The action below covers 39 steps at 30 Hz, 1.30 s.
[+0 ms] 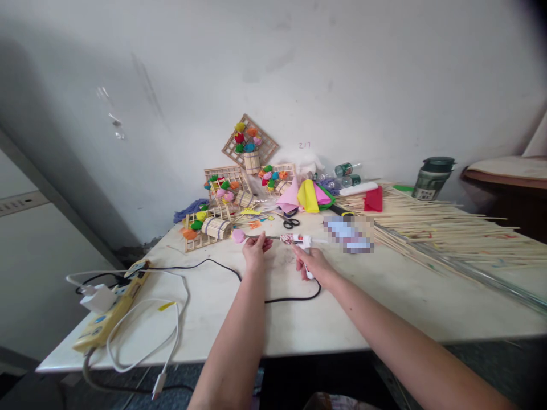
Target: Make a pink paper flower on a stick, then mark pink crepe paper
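Note:
My left hand (255, 250) pinches the thin dark stem of a pink flower (238, 236), whose round head points left over the table. To its right, my right hand (311, 263) is wrapped round the handle of a white glue gun (301, 241). The gun's nozzle points left toward the stem, and its black cord runs down from the grip across the table. Whether nozzle and stem touch is too small to tell. Black scissors (291, 224) lie just behind the two hands.
Bamboo lattice pieces with coloured flowers (216, 228) stand at the back left. Many thin sticks (444, 233) cover the right side, near a dark tumbler (432, 179). A power strip (111, 313) with cables lies front left. Coloured sheets (308, 196) are behind the scissors.

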Tool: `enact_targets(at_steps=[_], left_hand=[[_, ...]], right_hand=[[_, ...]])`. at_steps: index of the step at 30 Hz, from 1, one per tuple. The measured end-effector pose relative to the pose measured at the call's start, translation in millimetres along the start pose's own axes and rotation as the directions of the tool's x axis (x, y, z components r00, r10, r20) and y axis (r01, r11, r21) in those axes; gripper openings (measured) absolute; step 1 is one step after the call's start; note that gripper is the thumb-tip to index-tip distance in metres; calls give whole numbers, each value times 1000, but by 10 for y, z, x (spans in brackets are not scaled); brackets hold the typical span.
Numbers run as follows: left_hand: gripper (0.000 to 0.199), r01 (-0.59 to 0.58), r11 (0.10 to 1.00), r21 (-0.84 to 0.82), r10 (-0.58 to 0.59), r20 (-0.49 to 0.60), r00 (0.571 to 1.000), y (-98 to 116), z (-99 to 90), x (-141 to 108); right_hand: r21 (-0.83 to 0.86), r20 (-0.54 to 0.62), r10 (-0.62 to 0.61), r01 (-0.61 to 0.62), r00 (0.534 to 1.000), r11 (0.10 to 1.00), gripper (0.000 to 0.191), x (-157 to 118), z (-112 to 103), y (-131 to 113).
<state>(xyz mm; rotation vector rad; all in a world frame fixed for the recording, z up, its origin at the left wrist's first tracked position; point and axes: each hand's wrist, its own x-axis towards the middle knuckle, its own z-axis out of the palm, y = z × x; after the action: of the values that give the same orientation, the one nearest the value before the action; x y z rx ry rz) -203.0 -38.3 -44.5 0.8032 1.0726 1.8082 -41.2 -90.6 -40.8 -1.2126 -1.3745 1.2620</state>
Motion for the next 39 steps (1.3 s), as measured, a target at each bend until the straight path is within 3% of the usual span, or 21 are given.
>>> enact_targets(at_steps=[20,39], left_hand=[[34,7,1000,-10,-7,-2,1000,-8,-2,14],[34,17,999,-43,-19,-38,999,-15,-13,30]], right_hand=[[-31,-15,39,-39,999,999,50,-51,8,-81],[-4,17,0,1,1000,1000,51,-16,1,-26]])
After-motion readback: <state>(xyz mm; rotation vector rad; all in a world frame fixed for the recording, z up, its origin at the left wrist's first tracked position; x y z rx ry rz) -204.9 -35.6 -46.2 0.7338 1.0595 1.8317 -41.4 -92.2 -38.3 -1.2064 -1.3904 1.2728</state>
